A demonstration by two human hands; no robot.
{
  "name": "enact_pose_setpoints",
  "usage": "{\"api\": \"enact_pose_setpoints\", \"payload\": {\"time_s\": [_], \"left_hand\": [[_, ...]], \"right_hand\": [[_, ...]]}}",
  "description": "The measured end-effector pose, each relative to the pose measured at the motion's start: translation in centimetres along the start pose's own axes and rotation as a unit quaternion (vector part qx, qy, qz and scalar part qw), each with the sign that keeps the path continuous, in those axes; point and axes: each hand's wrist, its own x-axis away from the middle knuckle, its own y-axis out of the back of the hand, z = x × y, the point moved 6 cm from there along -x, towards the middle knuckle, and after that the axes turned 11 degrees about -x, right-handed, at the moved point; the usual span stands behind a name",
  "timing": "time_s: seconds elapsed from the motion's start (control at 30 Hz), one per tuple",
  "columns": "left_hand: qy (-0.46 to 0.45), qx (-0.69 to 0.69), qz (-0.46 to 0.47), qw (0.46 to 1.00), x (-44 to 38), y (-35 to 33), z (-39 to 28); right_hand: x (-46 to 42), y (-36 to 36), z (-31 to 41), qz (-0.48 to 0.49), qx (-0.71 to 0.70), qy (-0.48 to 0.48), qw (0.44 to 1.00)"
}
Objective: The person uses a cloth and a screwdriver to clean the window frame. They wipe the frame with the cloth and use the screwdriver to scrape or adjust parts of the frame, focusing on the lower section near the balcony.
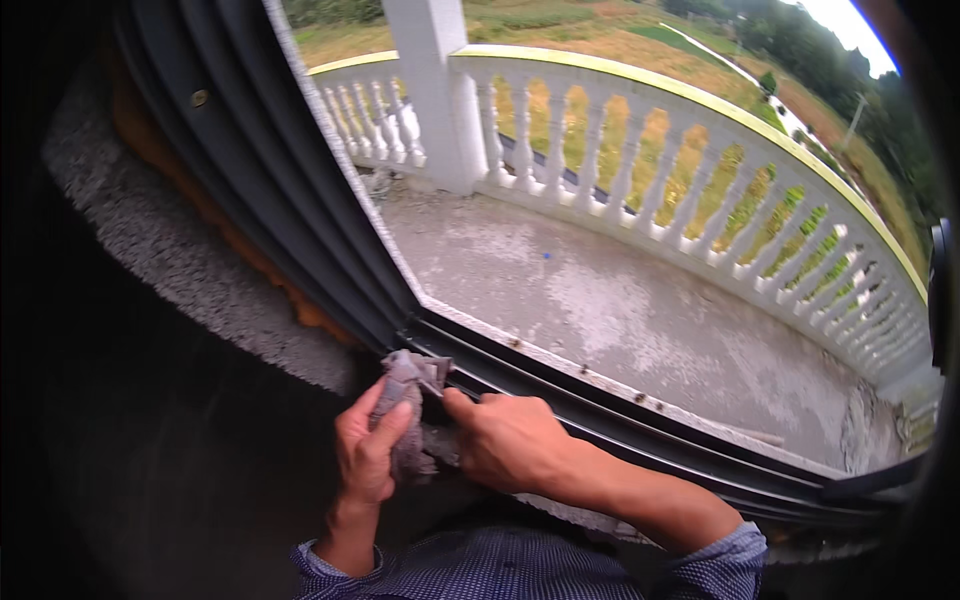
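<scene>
A crumpled grey-mauve cloth (405, 420) is bunched in my left hand (370, 446), pinched between thumb and fingers. Its upper end lies against the dark metal sliding-door track (592, 439), close to the corner where the track meets the upright frame (262, 172). Just right of the cloth is my right hand (514, 442), knuckles up and fingers curled, with the index fingertip at the cloth's folded edge. The underside of this hand is hidden, so whether it grips the cloth does not show.
Orange foam (232, 247) and rough grey masonry (217, 300) border the frame on the left. Outside, a stained concrete balcony floor (622, 300) runs to a white balustrade (622, 161) with a square pillar (433, 90). Dark debris spots (640, 397) lie along the sill.
</scene>
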Motion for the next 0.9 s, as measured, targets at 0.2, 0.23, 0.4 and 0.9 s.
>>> {"api": "enact_pose_setpoints", "payload": {"time_s": [0.2,0.23,0.4,0.9], "left_hand": [[0.034,0.099,0.07,0.992,2.5,-2.1,-1.9],[0.038,0.113,0.074,0.99,2.4,-2.6,-2.1],[0.003,0.077,0.078,0.994,0.1,-4.3,-2.0],[-0.025,-0.047,0.119,0.992,-5.6,-4.6,1.4]], "right_hand": [[5.2,2.3,0.3,-0.063,-0.044,0.002,0.997],[5.3,2.5,0.1,-0.07,-0.044,-0.001,0.997],[4.6,4.0,-0.4,-0.135,-0.021,0.02,0.99],[-1.4,6.2,-1.4,-0.025,0.134,-0.071,0.988]]}}
